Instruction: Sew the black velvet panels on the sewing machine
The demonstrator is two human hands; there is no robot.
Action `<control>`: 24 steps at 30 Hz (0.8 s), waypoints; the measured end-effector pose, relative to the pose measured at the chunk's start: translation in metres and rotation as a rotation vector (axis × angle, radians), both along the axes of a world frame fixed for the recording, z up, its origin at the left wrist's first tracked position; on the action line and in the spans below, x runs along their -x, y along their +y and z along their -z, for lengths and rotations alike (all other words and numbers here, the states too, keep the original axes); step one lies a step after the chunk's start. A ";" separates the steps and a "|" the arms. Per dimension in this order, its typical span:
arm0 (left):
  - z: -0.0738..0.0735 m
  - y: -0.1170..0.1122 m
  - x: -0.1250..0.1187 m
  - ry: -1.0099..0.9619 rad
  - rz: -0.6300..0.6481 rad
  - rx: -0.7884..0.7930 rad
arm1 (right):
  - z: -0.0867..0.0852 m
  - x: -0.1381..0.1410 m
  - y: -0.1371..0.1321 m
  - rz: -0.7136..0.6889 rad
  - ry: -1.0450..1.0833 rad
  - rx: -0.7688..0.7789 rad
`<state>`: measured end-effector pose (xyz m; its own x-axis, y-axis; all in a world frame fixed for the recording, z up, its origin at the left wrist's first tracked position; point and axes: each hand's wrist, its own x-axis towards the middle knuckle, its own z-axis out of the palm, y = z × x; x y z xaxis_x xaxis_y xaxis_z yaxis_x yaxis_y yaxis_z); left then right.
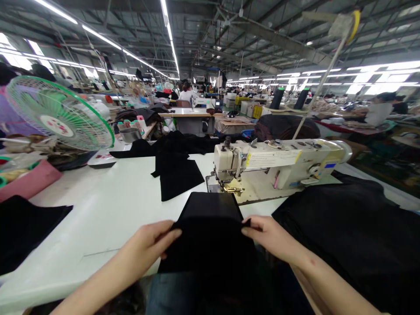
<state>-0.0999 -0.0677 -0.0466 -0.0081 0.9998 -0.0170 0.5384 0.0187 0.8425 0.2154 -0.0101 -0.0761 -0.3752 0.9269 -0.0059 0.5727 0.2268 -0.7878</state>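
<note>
A black fabric piece (210,227) lies on the white table (111,210), reaching from my lap up to the needle of the cream sewing machine (278,164). My left hand (152,240) pinches the fabric's left edge, fingers closed on it. My right hand (267,234) grips the right edge the same way. Both hands sit about level, just in front of the presser foot (232,189).
More black fabric is piled at the right (354,236), at the far left (22,227) and behind the machine (177,173). A green fan (59,113) stands at the left. Other workers sit at tables further back.
</note>
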 end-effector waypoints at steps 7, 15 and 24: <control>0.030 0.122 -0.016 0.602 -0.024 -0.060 | 0.042 0.037 0.082 0.297 -0.071 -0.183; 0.050 0.134 -0.025 0.452 -0.008 -0.053 | 0.054 0.040 0.098 0.323 -0.006 -0.142; 0.034 0.072 -0.024 -0.382 -0.134 -0.193 | 0.049 0.025 0.070 0.179 0.466 0.070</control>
<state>-0.0755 0.0039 -0.0803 -0.1673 0.9755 0.1426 0.1918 -0.1097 0.9753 0.1906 0.0598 -0.1251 -0.1883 0.9803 0.0598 0.1816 0.0946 -0.9788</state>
